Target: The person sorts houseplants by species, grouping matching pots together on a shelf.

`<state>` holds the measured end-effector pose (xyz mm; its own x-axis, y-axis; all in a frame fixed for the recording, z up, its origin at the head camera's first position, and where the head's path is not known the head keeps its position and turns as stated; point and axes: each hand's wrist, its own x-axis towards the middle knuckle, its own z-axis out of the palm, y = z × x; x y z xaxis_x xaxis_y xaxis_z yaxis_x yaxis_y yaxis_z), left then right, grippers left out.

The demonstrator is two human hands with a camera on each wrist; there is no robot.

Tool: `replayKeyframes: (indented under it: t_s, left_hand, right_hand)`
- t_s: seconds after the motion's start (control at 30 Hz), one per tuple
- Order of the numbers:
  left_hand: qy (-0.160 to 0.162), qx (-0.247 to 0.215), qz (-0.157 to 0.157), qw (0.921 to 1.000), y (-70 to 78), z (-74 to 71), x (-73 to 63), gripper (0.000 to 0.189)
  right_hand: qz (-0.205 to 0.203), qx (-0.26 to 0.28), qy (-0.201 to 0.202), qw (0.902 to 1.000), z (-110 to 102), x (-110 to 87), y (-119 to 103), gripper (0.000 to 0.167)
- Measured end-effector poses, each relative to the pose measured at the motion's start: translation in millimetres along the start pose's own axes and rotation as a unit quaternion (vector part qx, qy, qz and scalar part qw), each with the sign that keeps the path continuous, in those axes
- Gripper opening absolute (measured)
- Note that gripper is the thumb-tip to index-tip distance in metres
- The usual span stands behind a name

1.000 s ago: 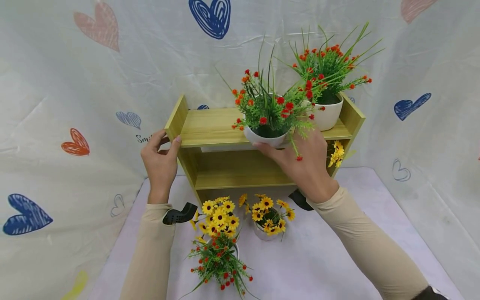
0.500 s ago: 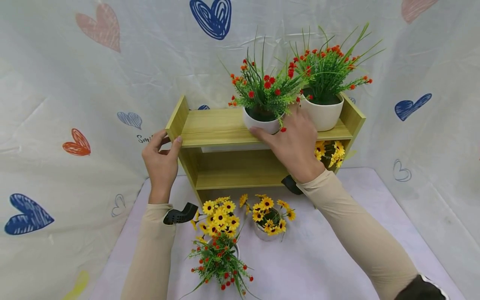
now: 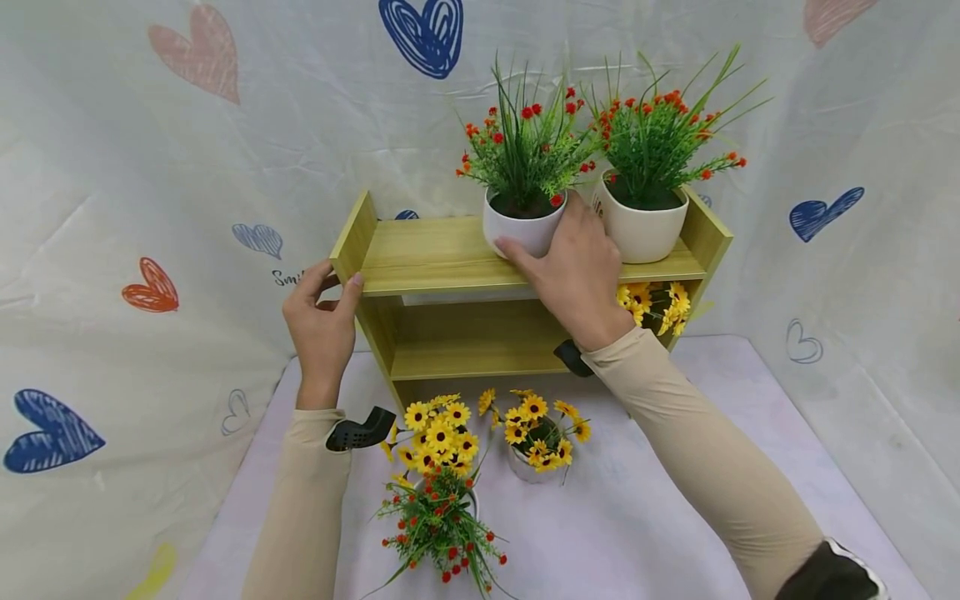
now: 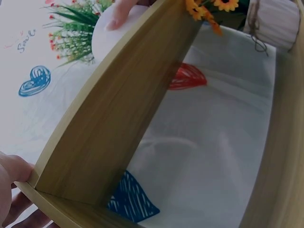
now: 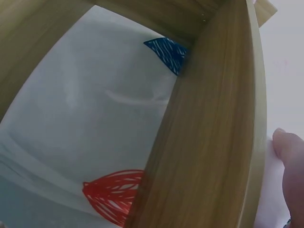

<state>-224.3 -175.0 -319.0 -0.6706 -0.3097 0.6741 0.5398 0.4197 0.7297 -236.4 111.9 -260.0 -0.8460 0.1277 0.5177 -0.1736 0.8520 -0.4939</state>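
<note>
My left hand [image 3: 321,337] grips the left side panel of a two-tier wooden shelf [image 3: 427,250], thumb on its front edge. On the top board, right of the middle, my right hand [image 3: 579,275] holds a white pot [image 3: 519,229] with grassy leaves and small red flowers. The pot stands upright and seems to rest on the board. Its right side is partly behind my fingers. Beside it, close to my knuckles, stands a second white pot [image 3: 651,233] with similar red flowers. The left wrist view also catches the held white pot [image 4: 102,38] above the panel.
A pot with yellow flowers [image 3: 667,308] sits at the right on the lower tier, partly behind my arm. In front of the shelf, yellow-flowered pots [image 3: 536,462] and a red-flowered plant [image 3: 446,525] stand on the pale tabletop [image 3: 637,517]. A heart-printed curtain [image 3: 300,125] hangs behind.
My right hand has moved back and slightly left, taking the red-flowered pot from the top board's front edge further onto the board and turning it upright. My left hand has stayed on the panel.
</note>
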Motion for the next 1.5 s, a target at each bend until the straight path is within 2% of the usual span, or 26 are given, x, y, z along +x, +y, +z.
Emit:
replayKeyframes:
  t_s: [0.27,0.47,0.67,0.8,1.1,1.3,1.5]
  left_hand:
    - [-0.001,0.003,0.006,1.0,-0.1,0.1,-0.3,0.028]
    - [0.0,-0.006,0.007,1.0,-1.0,0.7,-0.5,0.026]
    - [-0.001,-0.008,0.01,0.9999,-1.1,1.1,-0.6,0.026]
    - [-0.005,-0.007,0.01,0.9999,-1.5,1.3,0.1,0.026]
    - [-0.006,-0.013,0.008,0.9999,-2.0,2.6,0.7,0.027]
    - [-0.003,-0.014,0.004,0.9999,-1.2,2.3,0.8,0.027]
    - [0.001,-0.011,0.004,0.9999,-0.3,0.9,0.2,0.027]
  right_hand:
    - [-0.001,-0.009,-0.002,1.0,1,-1.3,2,0.103]
    - [-0.026,-0.015,0.01,0.9995,-5,-16.8,5,0.105]
    - [-0.081,-0.001,0.072,0.9941,-17,-51.5,15,0.094]
    - [-0.115,0.018,0.094,0.9887,-20,-76.5,29,0.088]
    - [-0.169,0.037,0.097,0.9801,-11,-136.8,69,0.083]
    - [-0.174,0.037,0.093,0.9797,-3,-170.4,89,0.09]
    - [-0.169,-0.006,0.061,0.9837,14,-199.6,112,0.094]
